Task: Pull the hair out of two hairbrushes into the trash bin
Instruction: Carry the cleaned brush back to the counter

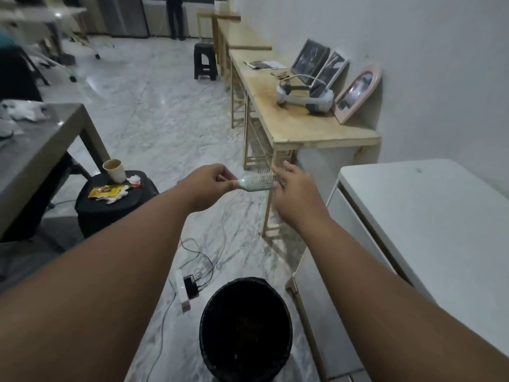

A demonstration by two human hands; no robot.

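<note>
hairbrush point(257, 182): pale green, held level in the air at arm's length, bristles up and away from the camera. it sits out past the trash bin point(220, 304), not over its mouth.
left hand point(209, 186): thumb and fingers pinch the handle end, other fingers curled in.
right hand point(294, 188): fingers bent over the far end of the head, tips in among the bristles. can't tell if there's hair in the pinch, too small.
bin: black, round, on the marble floor between the two forearms, near the bottom edge of the view. inside is dark, contents unreadable.
edges: white cabinet point(427, 216) just right of the bin, its corner close under the right forearm. end of the wooden bench point(316, 128) along the wall is right behind the brush, its leg below the right hand.
floor left of the bin: power strip point(183, 293) and loose cables point(203, 257). further left a black stool point(115, 208) with a paper cup point(114, 170) and wrappers, then a grey table point(41, 150).
open floor runs down the middle between the grey table and the bench.
</note>
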